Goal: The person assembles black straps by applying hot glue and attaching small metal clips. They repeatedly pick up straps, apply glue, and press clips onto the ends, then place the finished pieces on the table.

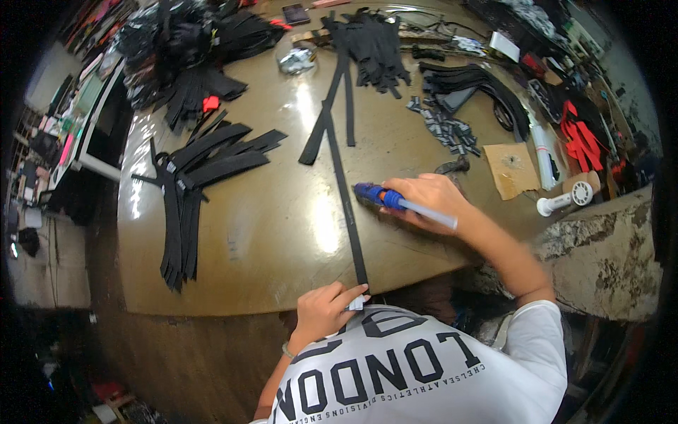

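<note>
My right hand [429,192] is wrapped round a blue glue gun [373,193], with a translucent glue stick [434,214] jutting from its back. The gun's front end points left, close beside a long black strap [345,201] running across the table toward me. At the table's near edge, my left hand [321,311] pinches the strap's near end. A small pale tag or clip [356,304] shows at those fingers, too small to tell which. The far part of the strap crosses another black strap [311,145].
Black straps lie in a bundle [180,191] at left and a pile [371,49] at the far side. Small grey pieces [445,127], curved black bands [487,88], brown cardboard [510,169] and a white handheld fan [565,199] are at right. Black plastic-wrapped goods [169,42] stand far left.
</note>
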The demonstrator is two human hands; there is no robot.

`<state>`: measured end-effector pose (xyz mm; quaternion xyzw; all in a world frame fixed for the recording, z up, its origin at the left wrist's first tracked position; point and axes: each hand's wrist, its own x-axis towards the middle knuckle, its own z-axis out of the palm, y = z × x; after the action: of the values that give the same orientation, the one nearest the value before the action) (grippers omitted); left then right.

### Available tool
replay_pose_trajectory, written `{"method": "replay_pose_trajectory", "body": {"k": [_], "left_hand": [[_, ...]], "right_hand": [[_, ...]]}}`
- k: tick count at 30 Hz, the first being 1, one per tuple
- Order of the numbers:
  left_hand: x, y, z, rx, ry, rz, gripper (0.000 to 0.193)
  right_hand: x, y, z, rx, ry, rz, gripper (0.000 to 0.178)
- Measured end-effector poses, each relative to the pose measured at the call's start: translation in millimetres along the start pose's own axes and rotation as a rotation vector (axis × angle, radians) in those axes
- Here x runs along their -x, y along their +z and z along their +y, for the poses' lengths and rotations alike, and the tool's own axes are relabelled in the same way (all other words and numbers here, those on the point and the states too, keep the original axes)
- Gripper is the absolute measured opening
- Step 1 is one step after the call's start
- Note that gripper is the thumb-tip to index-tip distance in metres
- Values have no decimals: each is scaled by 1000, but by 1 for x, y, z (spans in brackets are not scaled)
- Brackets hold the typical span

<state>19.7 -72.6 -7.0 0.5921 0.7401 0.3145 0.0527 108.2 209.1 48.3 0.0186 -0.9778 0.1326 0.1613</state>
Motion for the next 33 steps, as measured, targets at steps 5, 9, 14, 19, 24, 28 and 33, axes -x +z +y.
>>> {"method": "replay_pose_trajectory", "body": {"k": [5,9,14,19,24,28,33], "left_hand": [[1,5,-1,38,-15,17,28],[1,6,-2,38,-15,2,35],[3,2,-5,22,-19,-73,47],[6,-1,-9,39,-25,-155,58],[5,-4,-7,72,-30,-160,46],[1,1,0,62,-101,-85,35],[0,-2,-1,60,-95,-99,36]], "right_hand": [[96,-23,27,147,1049,632,39],[145,-43,32,377,1348,459,48],[113,-80,-32,-20,1274,230,36],[-6,-88,190,229,815,569,26],[4,-104,385,84,1089,-248,106],[21,-105,410,56,1243,-550,138],[23,-101,403,311,1012,-421,114]]}}
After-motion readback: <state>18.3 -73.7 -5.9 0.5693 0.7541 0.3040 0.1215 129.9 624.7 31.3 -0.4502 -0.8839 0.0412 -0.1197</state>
